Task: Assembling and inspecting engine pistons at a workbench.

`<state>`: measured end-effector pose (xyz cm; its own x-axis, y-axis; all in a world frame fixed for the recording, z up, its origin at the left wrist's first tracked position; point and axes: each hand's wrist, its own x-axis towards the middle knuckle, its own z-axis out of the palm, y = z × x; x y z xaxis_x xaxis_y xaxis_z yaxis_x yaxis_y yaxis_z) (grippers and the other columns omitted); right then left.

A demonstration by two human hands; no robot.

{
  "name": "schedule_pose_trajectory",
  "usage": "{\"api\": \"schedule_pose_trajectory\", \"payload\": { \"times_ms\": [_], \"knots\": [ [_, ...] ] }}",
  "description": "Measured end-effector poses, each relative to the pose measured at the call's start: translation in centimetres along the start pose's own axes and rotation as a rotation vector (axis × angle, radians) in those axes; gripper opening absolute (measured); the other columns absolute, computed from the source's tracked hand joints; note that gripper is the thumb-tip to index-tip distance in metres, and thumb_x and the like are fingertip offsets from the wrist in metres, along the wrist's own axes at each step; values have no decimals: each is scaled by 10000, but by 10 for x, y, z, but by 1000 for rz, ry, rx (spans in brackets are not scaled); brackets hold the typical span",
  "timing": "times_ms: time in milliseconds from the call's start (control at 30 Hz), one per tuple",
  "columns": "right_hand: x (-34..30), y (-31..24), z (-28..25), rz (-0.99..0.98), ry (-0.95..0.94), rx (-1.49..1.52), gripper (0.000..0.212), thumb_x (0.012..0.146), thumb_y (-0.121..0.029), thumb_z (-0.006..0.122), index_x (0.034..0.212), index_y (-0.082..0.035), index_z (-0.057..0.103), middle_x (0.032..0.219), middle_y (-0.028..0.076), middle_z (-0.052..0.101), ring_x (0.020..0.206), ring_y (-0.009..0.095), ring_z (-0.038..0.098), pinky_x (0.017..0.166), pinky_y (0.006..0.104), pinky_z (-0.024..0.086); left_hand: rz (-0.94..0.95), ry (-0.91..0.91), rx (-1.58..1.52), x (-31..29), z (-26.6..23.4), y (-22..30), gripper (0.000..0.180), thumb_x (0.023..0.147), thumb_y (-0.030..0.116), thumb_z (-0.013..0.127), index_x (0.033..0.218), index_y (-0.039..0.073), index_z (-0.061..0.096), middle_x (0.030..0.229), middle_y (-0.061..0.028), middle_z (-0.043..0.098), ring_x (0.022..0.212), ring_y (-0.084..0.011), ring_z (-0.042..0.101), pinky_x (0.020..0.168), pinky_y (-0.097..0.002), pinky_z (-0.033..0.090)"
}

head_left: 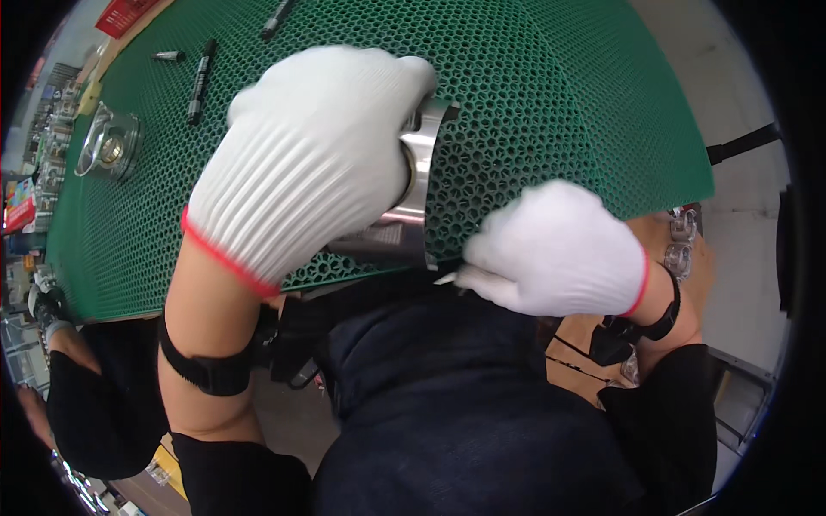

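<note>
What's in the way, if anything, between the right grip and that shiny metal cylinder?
Nothing visible blocks it: only the green mat shows in the gap between the right grip and the metal cylinder. A thin pale tip juts from that grip; unclear what it is.

- The mat [516, 103] lies before the person's torso [447, 370].
- Over its near part is the cylindrical part [420, 176], with the left hand [314, 146] on its left side.
- Right of that part, apart from it, is the right hand [555, 249], by the mat's near edge.
- Beyond the left hand lie two markers [200, 82], a small piece [168, 56] left of them.
- Left of the left hand sits a machined part [112, 146].
- Behind, at far left, stands a basket [120, 15].
</note>
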<state>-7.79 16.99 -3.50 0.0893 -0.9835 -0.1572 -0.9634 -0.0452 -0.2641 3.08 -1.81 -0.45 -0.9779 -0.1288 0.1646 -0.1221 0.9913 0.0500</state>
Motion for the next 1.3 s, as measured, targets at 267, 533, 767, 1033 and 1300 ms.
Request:
{"api": "schedule_pose_trajectory", "payload": {
  "times_ms": [267, 533, 767, 1033, 1300],
  "knots": [
    [-24, 8, 18, 169, 12, 838, 210, 859, -249, 595, 838, -81, 718, 760, 81, 679, 724, 229, 662, 665, 323, 514, -678, 711, -1170, -120, 62, -1, 706, 862, 243, 712, 1445, 64, 357, 1418, -147, 468, 1304, -277, 466, 1076, -449, 400],
    [-7, 4, 16, 93, -306, 1304, 220, 875, -158, 546, 931, -32, 718, 820, 80, 709, 637, 114, 605, 620, 255, 495, -645, 513, -946, -150, 65, -23, 1072, 668, 285, 868, 1472, -47, 242, 1431, -201, 418, 1286, -279, 470, 1053, -378, 413],
    [-22, -5, 6, 365, -145, 1474, 257, 860, -143, 526, 905, 42, 698, 797, 88, 697, 582, 80, 540, 524, 232, 450, -365, 393, -915, -101, 70, -63, 606, 764, 186, 781, 1296, 43, 529, 1365, -134, 509, 1184, -266, 572, 942, -361, 519],
    [-3, 0, -12, 416, 120, 1284, 282, 917, -241, 538, 879, -6, 688, 680, 22, 610, 578, 82, 511, 554, 246, 424, 34, 268, 60, -45, 4, 40, 389, 711, 150, 676, 1082, 52, 618, 1107, -111, 622, 1070, -297, 602, 960, -431, 483],
    [6, 5, 14, 122, 476, 803, 230, 891, -242, 595, 827, -36, 674, 684, 113, 638, 652, 238, 651, 614, 339, 514, 16, 233, 40, -16, 5, 34, 367, 739, 167, 663, 1087, 59, 625, 1074, -124, 657, 1000, -337, 631, 889, -416, 497]
  ]
}}
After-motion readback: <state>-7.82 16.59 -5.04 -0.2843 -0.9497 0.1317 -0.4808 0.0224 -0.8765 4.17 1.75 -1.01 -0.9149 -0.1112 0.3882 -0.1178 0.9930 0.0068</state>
